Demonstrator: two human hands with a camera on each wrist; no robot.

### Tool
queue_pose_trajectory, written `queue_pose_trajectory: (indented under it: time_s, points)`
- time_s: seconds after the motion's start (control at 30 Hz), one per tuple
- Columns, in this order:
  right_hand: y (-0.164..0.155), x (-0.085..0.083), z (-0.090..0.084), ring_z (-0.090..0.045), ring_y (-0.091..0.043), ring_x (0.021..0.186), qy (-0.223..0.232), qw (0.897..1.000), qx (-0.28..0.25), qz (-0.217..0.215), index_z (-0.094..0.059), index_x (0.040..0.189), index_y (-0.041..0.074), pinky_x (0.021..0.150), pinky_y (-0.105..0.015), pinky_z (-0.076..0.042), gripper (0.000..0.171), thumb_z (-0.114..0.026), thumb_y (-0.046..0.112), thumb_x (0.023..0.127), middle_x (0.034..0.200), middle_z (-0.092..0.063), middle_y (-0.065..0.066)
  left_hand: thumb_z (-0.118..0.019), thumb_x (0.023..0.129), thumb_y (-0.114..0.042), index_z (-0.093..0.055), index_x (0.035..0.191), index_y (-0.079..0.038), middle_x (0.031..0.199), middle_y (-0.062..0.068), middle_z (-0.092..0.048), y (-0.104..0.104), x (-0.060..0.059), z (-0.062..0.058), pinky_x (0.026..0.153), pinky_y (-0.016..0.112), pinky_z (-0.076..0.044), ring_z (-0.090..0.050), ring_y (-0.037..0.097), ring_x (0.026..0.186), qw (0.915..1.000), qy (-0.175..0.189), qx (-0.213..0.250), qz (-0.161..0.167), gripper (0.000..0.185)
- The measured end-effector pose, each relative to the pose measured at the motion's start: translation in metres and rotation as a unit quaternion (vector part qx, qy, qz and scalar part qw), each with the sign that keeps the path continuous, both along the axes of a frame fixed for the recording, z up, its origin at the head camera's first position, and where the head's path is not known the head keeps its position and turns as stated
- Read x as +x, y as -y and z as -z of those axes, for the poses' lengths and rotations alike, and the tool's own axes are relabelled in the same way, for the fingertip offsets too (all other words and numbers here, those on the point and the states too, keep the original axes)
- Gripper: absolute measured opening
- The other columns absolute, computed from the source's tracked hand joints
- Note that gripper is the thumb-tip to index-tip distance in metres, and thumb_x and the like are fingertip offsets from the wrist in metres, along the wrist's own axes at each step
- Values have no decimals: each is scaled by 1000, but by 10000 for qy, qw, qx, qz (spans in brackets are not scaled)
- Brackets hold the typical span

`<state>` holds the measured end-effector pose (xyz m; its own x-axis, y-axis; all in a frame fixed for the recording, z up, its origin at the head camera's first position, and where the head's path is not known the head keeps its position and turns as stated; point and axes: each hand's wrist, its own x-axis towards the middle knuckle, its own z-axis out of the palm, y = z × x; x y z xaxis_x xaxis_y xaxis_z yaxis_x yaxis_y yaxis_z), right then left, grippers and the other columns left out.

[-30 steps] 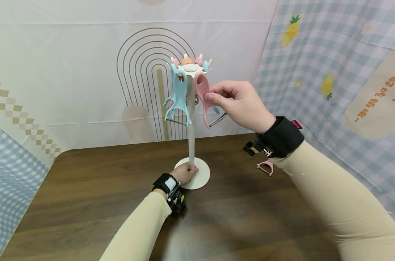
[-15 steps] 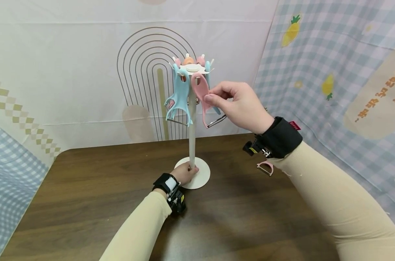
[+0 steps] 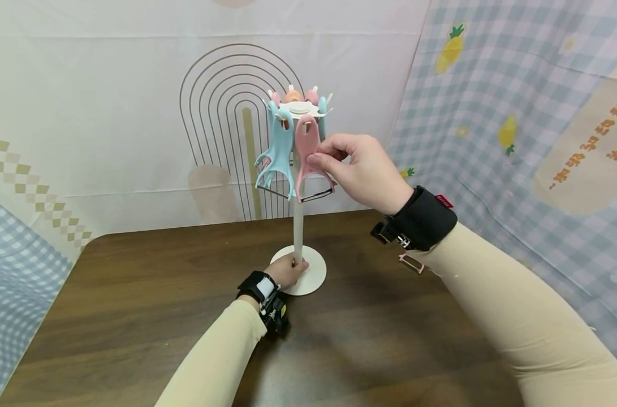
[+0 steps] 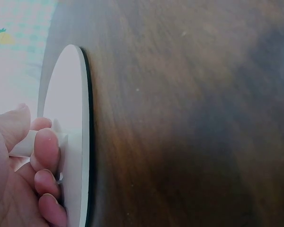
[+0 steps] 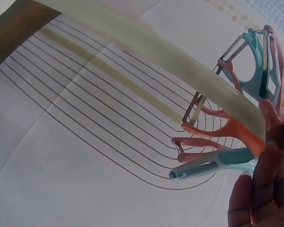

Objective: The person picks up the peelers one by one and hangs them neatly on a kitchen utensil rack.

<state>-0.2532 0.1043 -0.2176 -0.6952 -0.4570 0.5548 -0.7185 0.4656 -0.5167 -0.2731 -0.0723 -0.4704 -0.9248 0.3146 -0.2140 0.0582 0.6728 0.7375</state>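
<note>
right hand (image 3: 361,172) pinches the pink plastic y-shaped peeler (image 3: 306,161) hanging at the white stand's top (image 3: 298,108); left hand (image 3: 288,270) grips the pole by the base near the table's far edge. best move slowly, holding the base firm.

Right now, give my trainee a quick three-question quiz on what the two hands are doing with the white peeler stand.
1. True or false: the left hand grips the pole of the white hanging stand just above its round base.
2. Which thing does the right hand pinch? A) the light blue plastic peeler B) the pink plastic peeler C) the stand's base
3. Fill in: another pink peeler lies on the dark brown wooden ____, partly hidden behind the right wrist.

Key: 1 true; 2 B; 3 table.
</note>
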Motion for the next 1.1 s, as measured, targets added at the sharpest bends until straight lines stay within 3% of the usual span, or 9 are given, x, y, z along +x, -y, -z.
queue_pose_trajectory:
  time_s: [0.2,0.4,0.57,0.7,0.93,1.1]
  points:
    - [-1,3,3,-53,-8,72,23,9999,-3,131,-70,98,13,62,-28,-42,12,-69,24,91,76,-61,4,-53,102,-27,-57,100,-6,71,3,-52,-1,-1,3,63,30,-41,-51,17,68,10000,-29,-11,-17,22]
    - [-6,2,7,-57,-11,70,95,9991,-423,19,-62,115,8,63,-29,-43,29,-70,23,90,79,-64,2,-51,102,-28,-57,100,-6,71,3,-53,-1,-3,5,62,29,-41,-51,17,67,10000,45,-3,4,23]
    - [-20,-3,8,-55,-14,72,-122,9970,-721,245,-63,115,6,66,-28,-41,28,-70,20,91,82,-65,1,-52,102,-28,-57,100,-6,72,4,-54,-2,-3,5,64,30,-42,-52,17,69,10000,-86,-20,1,23]
    - [-35,-8,9,-53,-17,72,-31,9957,-799,471,-62,117,7,66,-28,-39,28,-69,17,92,85,-65,-4,-52,102,-27,-57,99,-6,72,3,-54,-1,-4,6,62,29,-42,-51,16,67,9999,-150,4,5,22]
    - [-67,-31,27,-53,-19,78,717,9905,-267,1142,-53,130,10,69,-29,-38,44,-65,33,94,93,-65,-8,-51,102,-25,-57,98,-5,70,3,-54,1,-3,6,59,28,-41,-51,15,64,9996,-271,80,63,21]
    - [-98,-51,52,-58,-23,96,1668,9697,638,1667,-52,131,8,79,-39,-44,56,-61,48,93,109,-63,-13,-52,101,-25,-58,98,-5,70,2,-54,1,-3,7,62,29,-42,-52,15,66,9996,-281,51,5,21]
